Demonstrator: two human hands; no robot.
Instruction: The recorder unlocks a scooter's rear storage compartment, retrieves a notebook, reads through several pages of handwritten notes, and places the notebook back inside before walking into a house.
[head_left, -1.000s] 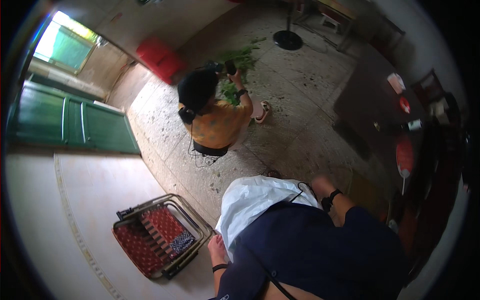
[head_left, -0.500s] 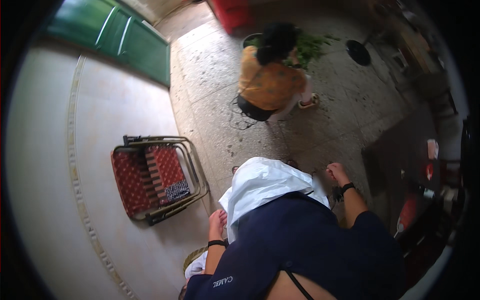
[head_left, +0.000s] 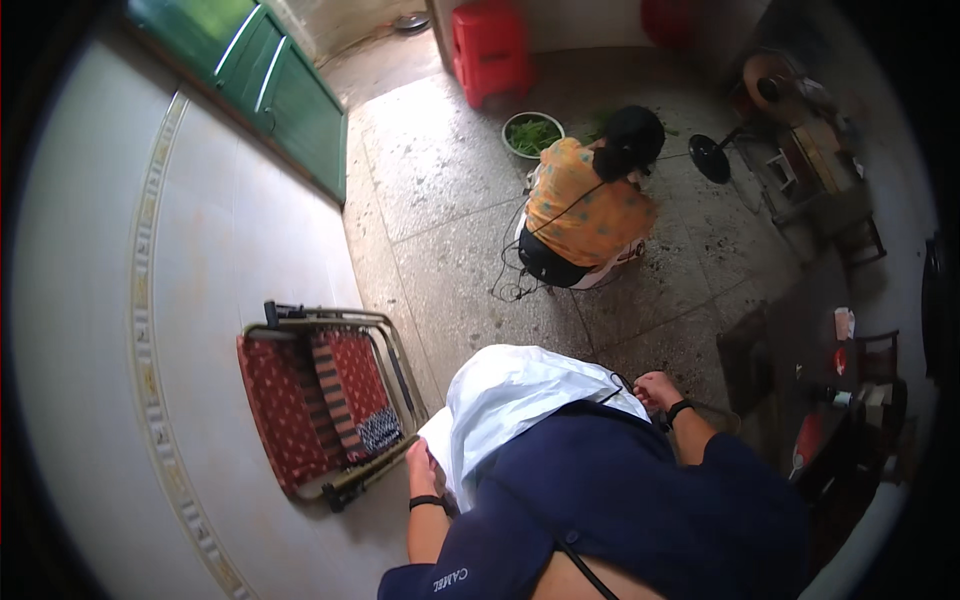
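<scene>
Your view has swung since half a second ago, so the folded red chair (head_left: 325, 400) sits nearer your left hand (head_left: 421, 467), which grips the white bag's (head_left: 515, 405) near edge. Your right hand (head_left: 657, 391) pinches its far edge, bag spread between them.

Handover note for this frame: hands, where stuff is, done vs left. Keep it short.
Left hand: gripping the left edge of the white bag.
Right hand: closed at the bag's right edge.
Bag is held against the body, above the stone floor.
Folded red chair leans on the wall to the left.
Another person crouches ahead by a bowl of greens.
Done or left: cannot tell.
</scene>
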